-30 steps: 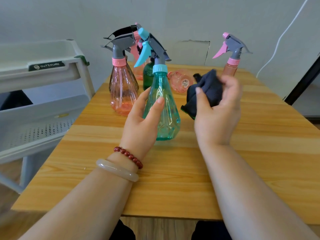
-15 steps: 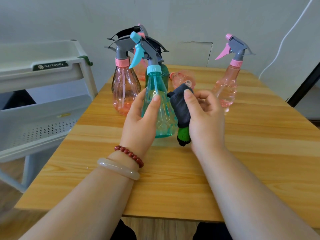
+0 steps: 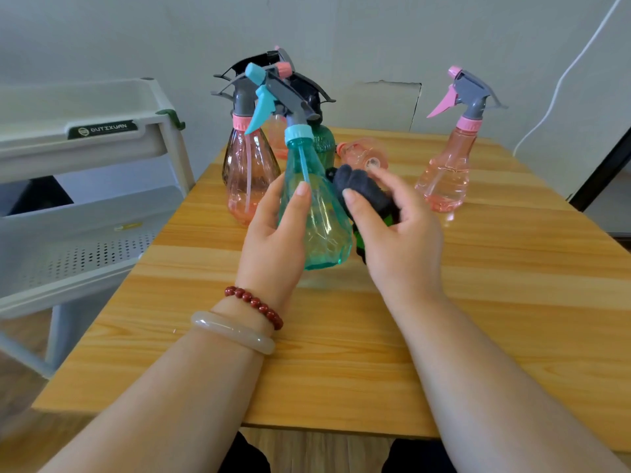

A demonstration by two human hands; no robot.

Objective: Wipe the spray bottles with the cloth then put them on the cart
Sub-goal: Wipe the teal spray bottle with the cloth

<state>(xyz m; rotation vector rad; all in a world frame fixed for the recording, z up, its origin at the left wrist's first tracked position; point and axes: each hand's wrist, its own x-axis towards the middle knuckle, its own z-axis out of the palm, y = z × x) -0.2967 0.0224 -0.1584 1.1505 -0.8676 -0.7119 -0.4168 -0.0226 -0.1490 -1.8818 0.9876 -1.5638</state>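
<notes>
My left hand (image 3: 276,240) grips a teal spray bottle (image 3: 319,213) with a blue trigger, tilted left, just above the wooden table (image 3: 341,353). My right hand (image 3: 396,233) holds a dark cloth (image 3: 362,189) with a green edge against the bottle's right side. Behind stand a pink bottle with a grey head (image 3: 247,172), a dark green bottle (image 3: 322,145) and another pink one partly hidden. A pink bottle (image 3: 363,155) lies on its side. One more pink bottle (image 3: 450,165) stands at the right.
A white tiered cart (image 3: 102,145) stands left of the table, its perforated middle shelf (image 3: 78,254) open to view. A white cable (image 3: 560,83) runs down the wall at the right. A dark frame (image 3: 601,169) leans at the far right.
My right hand brought the cloth from the air down to the teal bottle's right side. The bottle tilted left and rose slightly in my left hand.
</notes>
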